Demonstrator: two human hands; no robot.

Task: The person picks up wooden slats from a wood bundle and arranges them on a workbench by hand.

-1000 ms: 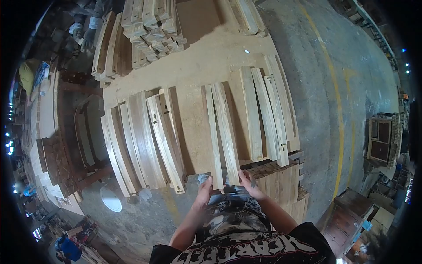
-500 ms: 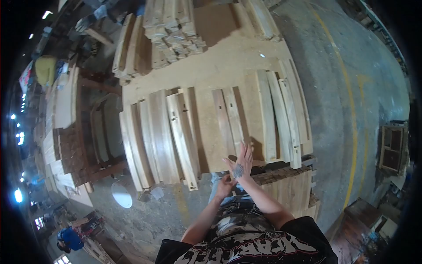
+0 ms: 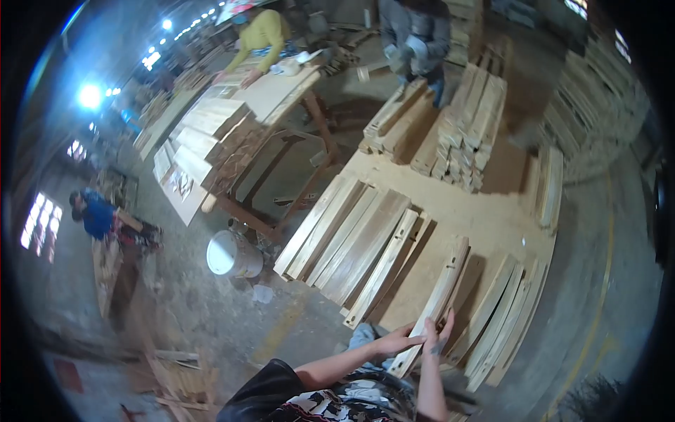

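Observation:
Both of my hands are at the near end of a long pale wooden slat, which slants up and away over the board-topped table. My left hand grips the slat from its left side, close to the near end. On the slat's right side, my right hand holds it with fingers pointing upward. A darker slat lies just right of the held one. Several slats lie side by side on the left, and more curved slats on the right.
Stacked wood stands at the table's far side. A co-worker in grey is behind it; another in yellow leans over a second table. A white bucket is on the floor at left.
The view has swung left. My hands, earlier close together by the table edge, are now on a slat that is lifted and tilted from the pair in the middle.

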